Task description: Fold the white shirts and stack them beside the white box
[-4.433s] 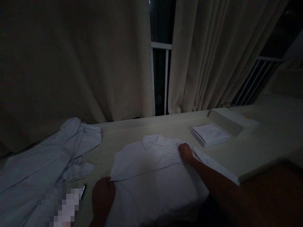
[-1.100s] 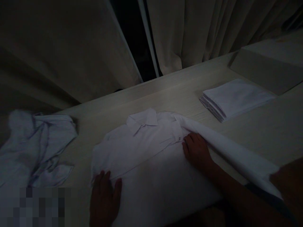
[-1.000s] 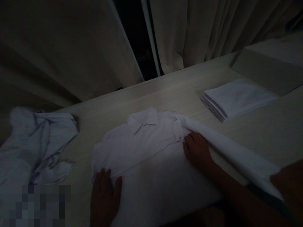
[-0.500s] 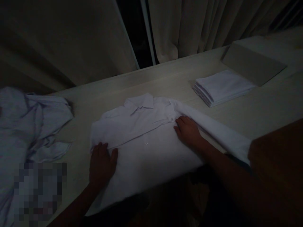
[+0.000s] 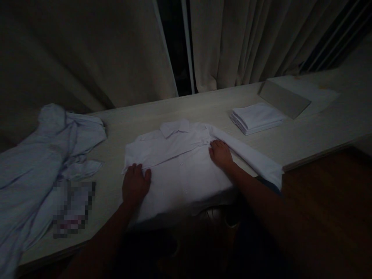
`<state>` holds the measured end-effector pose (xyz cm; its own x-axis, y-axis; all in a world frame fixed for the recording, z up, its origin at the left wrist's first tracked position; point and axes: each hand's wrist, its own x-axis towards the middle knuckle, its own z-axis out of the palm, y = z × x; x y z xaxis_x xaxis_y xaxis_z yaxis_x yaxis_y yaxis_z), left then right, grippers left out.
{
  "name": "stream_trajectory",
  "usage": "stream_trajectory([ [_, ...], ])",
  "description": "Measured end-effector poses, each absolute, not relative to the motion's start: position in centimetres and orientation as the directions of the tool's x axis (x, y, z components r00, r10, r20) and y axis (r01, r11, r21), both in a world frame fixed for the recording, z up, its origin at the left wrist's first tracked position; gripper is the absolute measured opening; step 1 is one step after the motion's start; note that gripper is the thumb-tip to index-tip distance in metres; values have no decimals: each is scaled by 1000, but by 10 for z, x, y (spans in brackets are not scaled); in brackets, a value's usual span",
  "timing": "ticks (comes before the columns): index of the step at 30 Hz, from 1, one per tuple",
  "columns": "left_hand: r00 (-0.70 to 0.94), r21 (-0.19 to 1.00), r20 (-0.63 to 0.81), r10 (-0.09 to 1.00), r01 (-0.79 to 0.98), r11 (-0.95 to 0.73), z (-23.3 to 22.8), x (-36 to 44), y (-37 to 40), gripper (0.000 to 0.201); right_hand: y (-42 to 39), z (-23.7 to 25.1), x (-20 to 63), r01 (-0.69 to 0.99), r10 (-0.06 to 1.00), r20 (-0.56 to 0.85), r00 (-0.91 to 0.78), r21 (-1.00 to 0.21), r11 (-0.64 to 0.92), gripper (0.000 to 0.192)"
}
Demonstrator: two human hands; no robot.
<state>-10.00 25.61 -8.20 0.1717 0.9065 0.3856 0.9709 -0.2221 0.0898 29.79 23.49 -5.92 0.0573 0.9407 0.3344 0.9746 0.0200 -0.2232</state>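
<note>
A white button-up shirt [image 5: 200, 172] lies on the pale table with its collar at the far side and a sleeve folded across below the collar. Another sleeve [image 5: 250, 155] stretches out to the right, its end reaching the front edge. My left hand [image 5: 136, 184] rests on the shirt's left side at the folded sleeve, thumb apart from the fingers. Near the sleeve's buttoned cuff [image 5: 207, 142], my right hand [image 5: 221, 154] lies on the cloth, fingers extended. The shirt's lower part hangs over the front edge in shadow.
Crumpled white clothes [image 5: 43, 159] lie at the left, with a blurred-out patch [image 5: 72, 209] beside them. A stack of folded white cloth [image 5: 257, 118] sits at the right, near a grey panel [image 5: 285, 99]. Curtains [image 5: 226, 42] hang behind the table [image 5: 128, 116].
The view has shifted, showing more of the table and floor at the right. Both hands stay on the shirt in nearly the same places, and its fold looks unchanged.
</note>
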Motion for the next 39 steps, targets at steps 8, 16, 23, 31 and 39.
stream_trajectory([
  [8, 161, 77, 403, 901, 975, -208, -79, -98, 254, 63, 236, -55, 295, 982, 952, 299, 64, -189, -6, 33],
  [16, 180, 44, 403, 897, 976, -215, -79, -101, 247, 62, 237, -57, 299, 966, 943, 333, 22, -249, 65, 34],
  [23, 152, 90, 407, 901, 975, -205, -75, -106, 235, 61, 188, -64, 335, 902, 876, 478, 59, -401, 158, 35],
  [31, 130, 99, 428, 894, 977, -190, -81, -111, 235, 64, 86, -54, 393, 910, 818, 401, 413, -212, -355, 57],
  [39, 156, 54, 422, 893, 979, -197, -89, -116, 237, 67, 83, -58, 450, 698, 727, 97, 680, -389, -601, 81],
])
